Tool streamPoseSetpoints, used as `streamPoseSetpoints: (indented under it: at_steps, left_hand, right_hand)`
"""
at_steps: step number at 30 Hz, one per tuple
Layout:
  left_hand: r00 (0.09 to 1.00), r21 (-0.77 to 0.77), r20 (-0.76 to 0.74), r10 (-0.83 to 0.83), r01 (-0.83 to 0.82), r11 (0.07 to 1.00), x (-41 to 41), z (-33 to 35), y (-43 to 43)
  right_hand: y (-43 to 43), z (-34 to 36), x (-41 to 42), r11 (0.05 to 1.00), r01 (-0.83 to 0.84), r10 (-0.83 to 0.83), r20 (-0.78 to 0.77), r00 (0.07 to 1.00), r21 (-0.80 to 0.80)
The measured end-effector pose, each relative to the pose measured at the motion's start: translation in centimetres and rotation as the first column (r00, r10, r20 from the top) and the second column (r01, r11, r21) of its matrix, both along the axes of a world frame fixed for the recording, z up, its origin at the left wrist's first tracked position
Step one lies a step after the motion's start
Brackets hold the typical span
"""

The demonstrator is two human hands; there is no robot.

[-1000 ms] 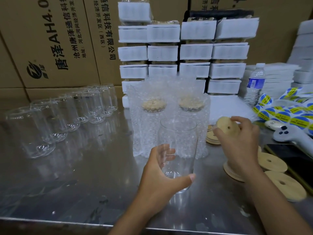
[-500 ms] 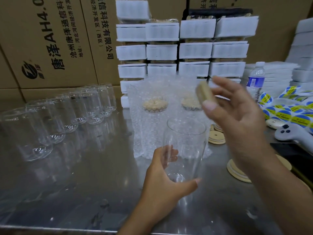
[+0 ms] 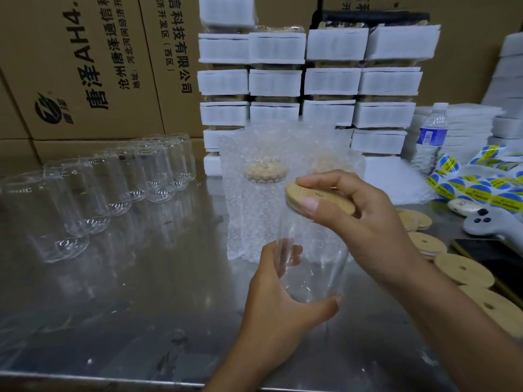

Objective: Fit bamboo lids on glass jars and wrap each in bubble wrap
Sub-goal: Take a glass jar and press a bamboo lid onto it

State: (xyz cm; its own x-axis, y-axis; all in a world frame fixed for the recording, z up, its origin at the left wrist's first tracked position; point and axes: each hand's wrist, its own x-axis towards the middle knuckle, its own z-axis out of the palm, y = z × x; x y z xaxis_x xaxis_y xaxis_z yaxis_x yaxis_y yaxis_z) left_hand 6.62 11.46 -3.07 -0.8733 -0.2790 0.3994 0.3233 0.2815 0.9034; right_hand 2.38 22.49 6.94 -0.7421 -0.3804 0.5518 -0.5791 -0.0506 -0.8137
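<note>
My left hand (image 3: 278, 304) grips a clear glass jar (image 3: 314, 258) around its lower half, holding it upright above the steel table (image 3: 141, 321). My right hand (image 3: 359, 222) holds a round bamboo lid (image 3: 317, 197) by its edge, resting tilted on the jar's mouth. Just behind stand two lidded jars wrapped in bubble wrap (image 3: 260, 193). Several empty glass jars (image 3: 113, 188) stand in a row at the left. Loose bamboo lids (image 3: 464, 270) lie on the table to the right.
Stacks of white foam-wrapped packs (image 3: 334, 80) and cardboard boxes (image 3: 85, 66) close off the back. At the right are a water bottle (image 3: 431, 137), a strip of yellow-blue stickers (image 3: 481, 188), a grey handheld device (image 3: 492, 224) and a dark phone (image 3: 498, 256).
My right hand picked a lid from the table at the right, swung it over and brought it down onto the jar's mouth. My left hand kept its hold on the jar.
</note>
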Motion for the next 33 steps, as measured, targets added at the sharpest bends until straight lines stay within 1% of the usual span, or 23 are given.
streamPoseSetpoints:
  at_steps: [4,7,15,18,20,23,24,25,27,28,29,31,33]
  left_hand:
    - [1.0,0.017,-0.002,0.006,-0.006,1.0,0.0,0.0,-0.1]
    - [1.0,0.028,-0.006,0.009,-0.009,1.0,-0.1,0.0,-0.2]
    - [1.0,0.043,-0.001,0.002,-0.002,0.999,0.0,0.1,-0.2]
    - [1.0,0.035,0.009,0.004,-0.005,0.999,0.2,0.1,-0.2]
    - [1.0,0.03,0.005,0.008,-0.008,1.0,0.3,0.1,-0.2]
    - [1.0,0.052,-0.006,0.011,-0.011,0.999,0.3,0.1,-0.1]
    - [1.0,0.071,-0.008,0.015,-0.014,0.997,0.2,0.1,-0.1]
    - [1.0,0.085,-0.006,0.019,-0.018,0.996,0.1,0.0,-0.2]
    - [1.0,0.092,0.003,0.028,-0.028,0.995,0.1,-0.1,-0.2]
    - [0.999,0.096,0.009,0.031,-0.032,0.995,0.0,-0.2,-0.2]
    - [0.999,0.109,0.014,0.032,-0.033,0.994,0.0,-0.2,-0.2]
    - [0.999,0.137,0.028,0.04,-0.043,0.99,-0.2,-0.3,-0.3]
    - [0.998,0.163,0.02,0.056,-0.058,0.985,-0.4,-0.5,-0.4]
  right_hand:
    - [-0.9,-0.5,0.1,0.999,-0.003,0.003,0.002,1.0,-0.039]
    - [-1.3,-0.7,0.1,0.998,0.024,-0.024,-0.004,1.0,-0.061]
    - [-1.7,-0.7,-0.1,0.993,0.115,-0.114,-0.051,0.992,0.007]
    - [-1.3,-1.0,-0.1,0.996,0.093,-0.093,-0.052,0.994,-0.007]
    - [-0.8,-1.1,-0.2,0.999,0.05,-0.05,-0.056,0.997,-0.001]
    - [0.5,-0.7,-0.2,1.0,0.0,0.0,-0.119,0.993,-0.001]
    - [1.1,-0.4,-0.5,0.999,0.018,-0.023,-0.143,0.99,-0.036]
    - [1.8,-0.1,-1.1,0.994,0.067,-0.08,-0.166,0.983,-0.083]
    - [3.4,0.7,-3.0,0.958,0.213,-0.248,-0.18,0.952,-0.194]
    - [4.3,1.1,-4.5,0.929,0.293,-0.334,-0.172,0.927,-0.225]
    - [5.1,1.4,-6.2,0.899,0.374,-0.412,-0.154,0.898,-0.226]
    - [6.4,1.8,-10.1,0.852,0.495,-0.514,-0.087,0.853,-0.171]
    - [7.1,1.7,-14.1,0.798,0.6,-0.602,-0.028,0.798,-0.054]
